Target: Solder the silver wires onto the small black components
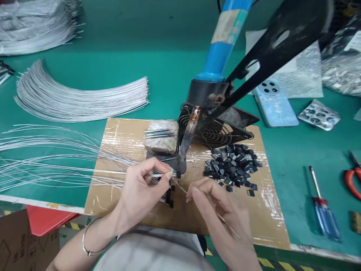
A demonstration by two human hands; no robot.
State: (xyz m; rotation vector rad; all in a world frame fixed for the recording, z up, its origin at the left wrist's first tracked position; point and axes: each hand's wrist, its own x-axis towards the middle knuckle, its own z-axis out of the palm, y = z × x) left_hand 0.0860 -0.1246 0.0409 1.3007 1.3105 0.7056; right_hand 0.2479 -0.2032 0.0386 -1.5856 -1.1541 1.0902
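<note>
My left hand (143, 184) pinches a bundle of thin grey wires (56, 165) near their ends, holding them at the tip of a soldering iron (186, 141) fixed over a taped cardboard sheet (270, 210). Small black parts hang on the wire ends below my fingers. My right hand (217, 207) holds a thin strand of solder wire (180, 187) that points at the same spot. A pile of small black components (232, 165) lies just right of the iron. A sponge block (162, 137) sits left of it.
Curved bundles of grey wires (70, 98) lie on the green table at left. A small fan (217, 130) stands behind the iron. A phone (275, 103), blister pack (318, 114), blue-handled screwdriver (323, 209) and red-handled pliers (352, 177) lie at right.
</note>
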